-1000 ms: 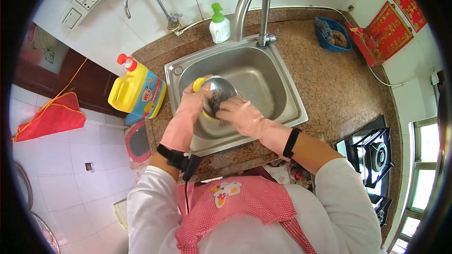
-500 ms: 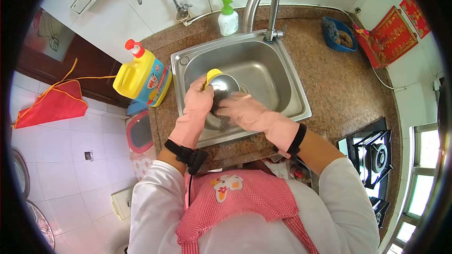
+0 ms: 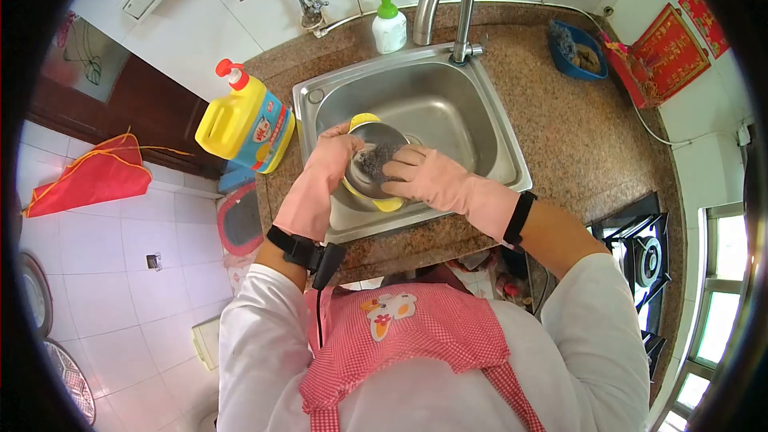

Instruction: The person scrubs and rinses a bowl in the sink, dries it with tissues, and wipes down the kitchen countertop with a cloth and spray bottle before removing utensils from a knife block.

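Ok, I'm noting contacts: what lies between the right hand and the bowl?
A dark scourer, between right hand and bowl, in the head view.

From afar, I am watching through one head-worn camera, which is facing forward and steeply down over the apron (image 3: 408,328) at lower center. The wide, dark-cornered view is taking in the sink (image 3: 448,124) just above center, with the left hand (image 3: 338,152) and right hand (image 3: 424,178) at close range, while the faucet (image 3: 466,0) is standing farther off at the top.
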A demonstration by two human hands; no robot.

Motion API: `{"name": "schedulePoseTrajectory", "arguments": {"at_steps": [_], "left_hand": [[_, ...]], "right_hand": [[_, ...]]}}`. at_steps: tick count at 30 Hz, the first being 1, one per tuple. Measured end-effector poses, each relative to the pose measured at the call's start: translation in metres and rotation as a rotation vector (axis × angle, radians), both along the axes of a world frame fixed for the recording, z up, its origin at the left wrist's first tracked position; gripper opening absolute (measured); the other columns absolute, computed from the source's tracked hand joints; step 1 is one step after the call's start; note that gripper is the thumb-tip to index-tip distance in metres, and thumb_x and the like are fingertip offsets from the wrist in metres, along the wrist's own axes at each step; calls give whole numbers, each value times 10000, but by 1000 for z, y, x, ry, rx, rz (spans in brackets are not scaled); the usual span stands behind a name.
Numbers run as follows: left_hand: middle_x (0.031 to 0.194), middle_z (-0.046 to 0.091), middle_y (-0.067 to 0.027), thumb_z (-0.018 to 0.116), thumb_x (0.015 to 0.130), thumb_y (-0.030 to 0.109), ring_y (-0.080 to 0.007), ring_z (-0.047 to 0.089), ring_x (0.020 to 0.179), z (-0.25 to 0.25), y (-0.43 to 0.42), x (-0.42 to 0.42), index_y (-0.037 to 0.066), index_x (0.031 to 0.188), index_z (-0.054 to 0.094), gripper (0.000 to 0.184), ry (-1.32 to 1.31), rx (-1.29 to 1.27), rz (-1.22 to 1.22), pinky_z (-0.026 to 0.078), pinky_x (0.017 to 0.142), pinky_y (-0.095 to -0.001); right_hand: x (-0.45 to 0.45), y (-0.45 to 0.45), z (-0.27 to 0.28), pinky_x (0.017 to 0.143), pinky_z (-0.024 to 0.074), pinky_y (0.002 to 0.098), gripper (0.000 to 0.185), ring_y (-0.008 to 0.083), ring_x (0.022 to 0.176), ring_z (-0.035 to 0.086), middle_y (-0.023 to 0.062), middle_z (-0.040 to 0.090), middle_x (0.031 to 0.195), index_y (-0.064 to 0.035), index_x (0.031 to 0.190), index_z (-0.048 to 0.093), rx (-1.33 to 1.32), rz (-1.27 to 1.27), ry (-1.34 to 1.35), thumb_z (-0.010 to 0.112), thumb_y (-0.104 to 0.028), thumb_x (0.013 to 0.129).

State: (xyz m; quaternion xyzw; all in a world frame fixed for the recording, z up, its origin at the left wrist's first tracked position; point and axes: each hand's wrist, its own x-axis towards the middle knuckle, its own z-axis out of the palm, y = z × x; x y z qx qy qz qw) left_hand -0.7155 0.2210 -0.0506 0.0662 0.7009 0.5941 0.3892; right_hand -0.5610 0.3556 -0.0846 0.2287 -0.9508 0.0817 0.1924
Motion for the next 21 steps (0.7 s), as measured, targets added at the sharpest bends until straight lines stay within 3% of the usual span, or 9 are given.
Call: {"name": "schedulePoseTrajectory", "arguments": {"at_steps": [3, 5, 8, 9, 12, 16, 17, 21], "left_hand": [[925, 669, -82, 555, 798, -18, -142, 626, 767, -50, -17, -35, -34, 1181, 601, 387, 21, -80, -166, 521, 673, -271], [956, 668, -95, 572, 818, 6, -156, 641, 793, -51, -23, -41, -44, 1231, 559, 416, 2, -101, -358, 531, 698, -272], [959, 675, -66, 631, 859, 120, -156, 651, 812, -5, -21, -11, -55, 1144, 576, 339, -127, -36, -332, 539, 747, -270], [1059, 667, -88, 648, 869, 144, -182, 654, 889, -11, -23, -15, -43, 1223, 527, 419, -149, -20, -348, 548, 775, -308], [1128, 626, -146, 648, 853, 77, -221, 647, 895, -8, -31, 9, -12, 1381, 368, 604, -218, 92, -132, 558, 700, -350], [1109, 613, -132, 602, 792, 1, -271, 644, 909, -30, -32, 27, 103, 1436, 333, 705, -64, 18, -10, 578, 711, -385], [1088, 578, -103, 504, 714, -103, -255, 625, 888, -23, -30, 30, 123, 1364, 399, 695, 26, -89, -57, 580, 653, -430], [1056, 570, -99, 473, 711, -131, -237, 613, 848, -24, -23, 47, 147, 1355, 408, 705, 24, -115, -43, 588, 616, -396]], "right_hand": [[1, 11, 3, 928, 465, 391, 244, 230, 1073, 545, 29, 572, 1102, -166, 975, 622, -34, 89, -35, 559, -174, 739], [4, 9, 3, 887, 488, 378, 200, 227, 1062, 541, 19, 573, 1069, -156, 934, 627, -59, 110, -71, 569, -152, 743], [9, 5, 4, 850, 506, 362, 168, 235, 1051, 537, 17, 572, 1049, -142, 902, 633, -142, 99, -153, 577, -124, 744], [10, 4, 4, 842, 509, 357, 163, 240, 1049, 536, 19, 571, 1047, -137, 896, 636, -176, 93, -189, 579, -115, 744], [12, 7, 1, 865, 497, 384, 265, 251, 1098, 531, 12, 582, 1097, -143, 957, 647, -239, -20, -301, 591, -56, 712], [15, 2, 10, 843, 502, 381, 264, 235, 1082, 550, 16, 593, 1099, -132, 959, 663, -195, -102, -249, 586, -51, 720], [15, 3, 13, 843, 502, 377, 267, 230, 1078, 556, 17, 598, 1102, -131, 966, 667, -165, -93, -271, 581, -53, 726], [8, 16, 25, 856, 500, 368, 276, 228, 1083, 583, 28, 621, 1141, -145, 1012, 681, 8, -123, -282, 553, -77, 777]]}}
